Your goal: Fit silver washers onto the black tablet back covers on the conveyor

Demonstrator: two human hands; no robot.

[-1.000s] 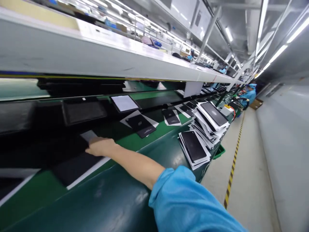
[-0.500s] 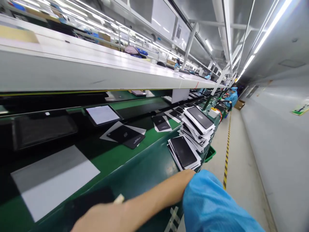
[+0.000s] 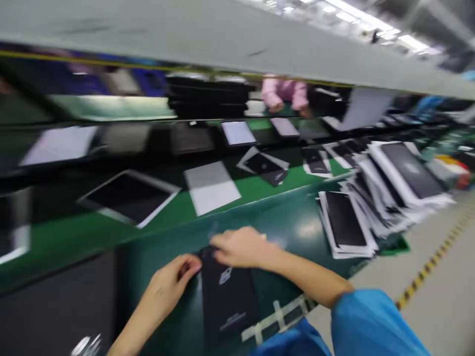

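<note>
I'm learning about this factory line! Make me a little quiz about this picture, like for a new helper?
1. True or false: the right hand is touching the black sheet with the silver logo.
2. Multiple choice: what colour are the sleeves of the co-worker opposite? A pink, B green, C yellow.
3. Fill in the missing word: the floor stripe beside the stacked black panels is yellow and ____.

Key: 1 true; 2 A; 3 black.

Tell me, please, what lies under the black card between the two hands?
The green mat shows around the black card, and white tape reaches its right edge. What lies directly beneath cannot be seen: the card covers it.
</note>
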